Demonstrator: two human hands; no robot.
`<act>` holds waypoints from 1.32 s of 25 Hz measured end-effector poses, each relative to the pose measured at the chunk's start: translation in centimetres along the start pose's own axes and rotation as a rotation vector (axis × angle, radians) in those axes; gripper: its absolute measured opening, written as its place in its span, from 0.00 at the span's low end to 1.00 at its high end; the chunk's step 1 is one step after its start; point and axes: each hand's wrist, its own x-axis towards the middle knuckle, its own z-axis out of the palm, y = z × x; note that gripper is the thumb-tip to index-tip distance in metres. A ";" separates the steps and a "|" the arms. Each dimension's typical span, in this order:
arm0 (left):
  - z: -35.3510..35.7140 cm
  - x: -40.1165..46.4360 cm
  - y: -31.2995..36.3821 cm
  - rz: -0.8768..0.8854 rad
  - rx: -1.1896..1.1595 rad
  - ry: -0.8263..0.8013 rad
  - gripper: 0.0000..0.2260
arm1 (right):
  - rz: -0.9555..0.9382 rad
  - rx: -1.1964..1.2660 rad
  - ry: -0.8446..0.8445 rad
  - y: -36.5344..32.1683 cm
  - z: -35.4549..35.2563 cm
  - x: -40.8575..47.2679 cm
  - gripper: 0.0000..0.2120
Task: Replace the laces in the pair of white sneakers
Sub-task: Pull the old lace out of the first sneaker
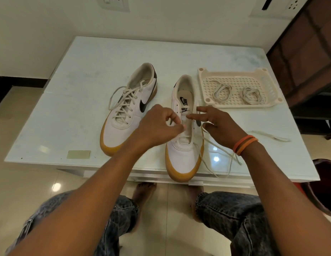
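Note:
Two white sneakers with gum soles stand on a white table (pixel 72 100). The left sneaker (pixel 131 108) is fully laced. The right sneaker (pixel 183 152) has most eyelets bare; a cream lace (pixel 214 145) runs through its lowest eyelets and trails right over the table edge. My left hand (pixel 159 126) pinches a bit of lace over the shoe's tongue. My right hand (pixel 218 124) hovers at the shoe's right side, forefinger and thumb at the eyelet row, the other fingers spread; whether it holds the lace is unclear.
A cream plastic basket tray (pixel 271 84) at the back right holds two coiled laces (pixel 221 91) (pixel 251 95). Another lace piece (pixel 270 135) lies on the table at the right. A tan sticker (pixel 78 154) sits near the front edge. My knees are below the table.

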 end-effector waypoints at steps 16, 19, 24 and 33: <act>-1.3 0.2 0.7 -0.223 -0.298 -0.086 0.11 | 0.611 0.185 0.330 -3.3 7.7 -7.0 0.16; -4.7 0.6 -1.5 -0.316 -0.102 -0.140 0.14 | 0.640 0.191 0.335 -3.6 8.0 -7.2 0.17; -1.5 -1.1 -1.2 -0.007 0.330 0.128 0.09 | 0.665 0.208 0.338 -4.1 8.0 -7.4 0.19; 3.8 -0.8 -0.1 0.157 0.578 0.150 0.06 | 0.578 0.115 0.179 -4.3 7.5 -7.5 0.23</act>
